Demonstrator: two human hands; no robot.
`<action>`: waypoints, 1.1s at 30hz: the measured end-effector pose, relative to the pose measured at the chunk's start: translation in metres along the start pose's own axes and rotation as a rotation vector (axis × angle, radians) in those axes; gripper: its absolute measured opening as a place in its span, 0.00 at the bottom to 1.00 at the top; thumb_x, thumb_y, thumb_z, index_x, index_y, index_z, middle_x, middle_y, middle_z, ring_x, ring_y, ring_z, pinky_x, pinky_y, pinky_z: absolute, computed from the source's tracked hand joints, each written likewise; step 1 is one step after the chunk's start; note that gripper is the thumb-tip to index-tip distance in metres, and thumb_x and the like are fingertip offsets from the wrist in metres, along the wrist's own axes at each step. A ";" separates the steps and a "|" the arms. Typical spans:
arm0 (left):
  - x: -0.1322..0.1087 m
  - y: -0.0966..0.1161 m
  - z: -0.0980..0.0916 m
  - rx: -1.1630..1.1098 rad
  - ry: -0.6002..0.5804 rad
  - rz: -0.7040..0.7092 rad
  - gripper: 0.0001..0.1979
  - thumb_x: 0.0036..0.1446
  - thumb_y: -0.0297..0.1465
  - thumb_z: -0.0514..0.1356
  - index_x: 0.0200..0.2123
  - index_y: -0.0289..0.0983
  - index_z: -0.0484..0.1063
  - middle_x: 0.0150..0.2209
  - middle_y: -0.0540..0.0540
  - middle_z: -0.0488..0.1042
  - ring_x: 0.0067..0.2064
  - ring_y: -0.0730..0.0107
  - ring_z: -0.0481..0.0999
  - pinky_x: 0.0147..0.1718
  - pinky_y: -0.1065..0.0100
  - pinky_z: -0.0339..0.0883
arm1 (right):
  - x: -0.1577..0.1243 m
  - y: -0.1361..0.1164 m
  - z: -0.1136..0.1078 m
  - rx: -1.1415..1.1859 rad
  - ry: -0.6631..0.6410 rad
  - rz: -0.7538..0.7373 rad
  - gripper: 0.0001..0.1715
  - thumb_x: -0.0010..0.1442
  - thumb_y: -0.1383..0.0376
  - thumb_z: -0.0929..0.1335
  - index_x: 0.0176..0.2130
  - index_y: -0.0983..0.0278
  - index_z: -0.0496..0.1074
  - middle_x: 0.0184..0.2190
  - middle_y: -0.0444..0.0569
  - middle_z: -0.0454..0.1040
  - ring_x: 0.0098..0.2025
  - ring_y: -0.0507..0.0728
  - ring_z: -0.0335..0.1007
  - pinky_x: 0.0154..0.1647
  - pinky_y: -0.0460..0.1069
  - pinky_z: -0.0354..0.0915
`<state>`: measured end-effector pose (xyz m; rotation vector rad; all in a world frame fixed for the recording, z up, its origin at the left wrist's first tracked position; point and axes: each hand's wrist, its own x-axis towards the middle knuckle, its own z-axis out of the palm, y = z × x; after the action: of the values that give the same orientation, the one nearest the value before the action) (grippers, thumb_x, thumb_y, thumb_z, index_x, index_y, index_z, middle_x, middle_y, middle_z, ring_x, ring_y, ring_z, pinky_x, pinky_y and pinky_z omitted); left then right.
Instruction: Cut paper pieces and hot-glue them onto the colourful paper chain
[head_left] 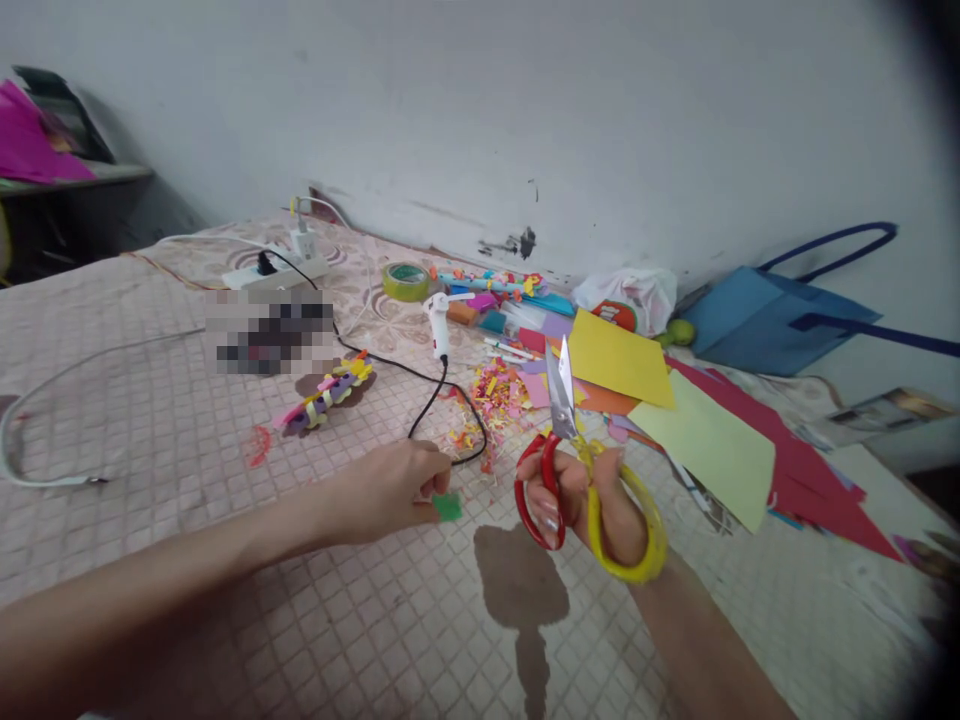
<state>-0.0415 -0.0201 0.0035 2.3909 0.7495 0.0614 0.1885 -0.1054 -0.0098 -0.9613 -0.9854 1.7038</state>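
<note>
Patterned cloth (360,620) by a pale wall (450,110), craft bits around a glue gun (439,330)

Both hands are apart from each other, nearer the viewer than the glue gun. The left hand (394,490) pinches a green scrap (448,507) straight in front of it; the right hand (619,515), to its right, grips the scissors (557,408) by their red and yellow loops, blades up. Shredded paper (499,392) lies just right of the glue gun, a tape roll (406,284) behind it to the left, a blue bag (780,315) well to the right

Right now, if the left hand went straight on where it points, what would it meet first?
Probably the red handle of the scissors in the right hand, though depth is hard to judge.
</note>
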 end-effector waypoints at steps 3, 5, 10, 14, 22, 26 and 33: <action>-0.004 0.005 0.005 0.093 0.018 0.045 0.07 0.48 0.24 0.58 0.34 0.36 0.69 0.37 0.46 0.70 0.35 0.67 0.71 0.32 0.69 0.61 | 0.000 0.001 0.001 -0.013 -0.015 -0.004 0.42 0.46 0.32 0.59 0.37 0.64 0.70 0.22 0.42 0.59 0.21 0.49 0.57 0.19 0.44 0.61; -0.006 0.008 0.008 0.155 -0.003 0.062 0.07 0.49 0.24 0.58 0.34 0.35 0.67 0.39 0.45 0.69 0.37 0.65 0.71 0.34 0.67 0.63 | 0.000 0.000 0.000 -0.009 -0.018 -0.009 0.42 0.46 0.32 0.58 0.37 0.64 0.70 0.22 0.42 0.59 0.20 0.49 0.57 0.18 0.44 0.60; -0.008 0.016 0.016 0.300 -0.028 0.058 0.05 0.53 0.22 0.55 0.34 0.34 0.66 0.40 0.41 0.69 0.39 0.63 0.72 0.35 0.65 0.66 | 0.000 -0.001 -0.001 0.005 -0.029 -0.031 0.42 0.47 0.32 0.57 0.37 0.65 0.70 0.22 0.42 0.59 0.20 0.50 0.56 0.17 0.45 0.60; -0.008 0.017 0.025 0.396 -0.011 0.104 0.10 0.52 0.18 0.51 0.35 0.33 0.67 0.38 0.42 0.70 0.39 0.63 0.71 0.37 0.64 0.66 | 0.001 -0.001 -0.001 0.033 -0.030 -0.016 0.41 0.46 0.32 0.59 0.35 0.65 0.71 0.21 0.42 0.59 0.20 0.49 0.56 0.18 0.44 0.61; -0.004 0.006 0.011 0.053 0.115 0.051 0.08 0.55 0.22 0.50 0.29 0.34 0.67 0.30 0.47 0.70 0.29 0.72 0.68 0.29 0.70 0.62 | 0.003 -0.004 -0.002 0.037 -0.005 -0.027 0.40 0.46 0.32 0.60 0.33 0.65 0.70 0.20 0.41 0.60 0.18 0.49 0.57 0.17 0.44 0.60; 0.005 0.001 -0.006 -0.504 0.064 -0.054 0.05 0.54 0.30 0.56 0.30 0.34 0.67 0.25 0.50 0.71 0.27 0.75 0.68 0.27 0.73 0.62 | 0.004 -0.005 -0.004 0.020 0.045 -0.071 0.40 0.46 0.32 0.60 0.32 0.65 0.69 0.19 0.40 0.59 0.17 0.49 0.56 0.16 0.44 0.59; 0.010 0.001 -0.013 -0.985 -0.111 -0.159 0.11 0.50 0.36 0.62 0.29 0.34 0.68 0.24 0.52 0.72 0.26 0.77 0.70 0.29 0.72 0.63 | 0.003 -0.004 -0.001 -0.247 0.265 -0.177 0.20 0.54 0.49 0.68 0.36 0.63 0.67 0.23 0.42 0.65 0.19 0.48 0.57 0.17 0.43 0.55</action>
<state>-0.0349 -0.0084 0.0132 1.3861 0.6430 0.1821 0.1900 -0.1015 -0.0070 -1.1883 -1.0838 1.2908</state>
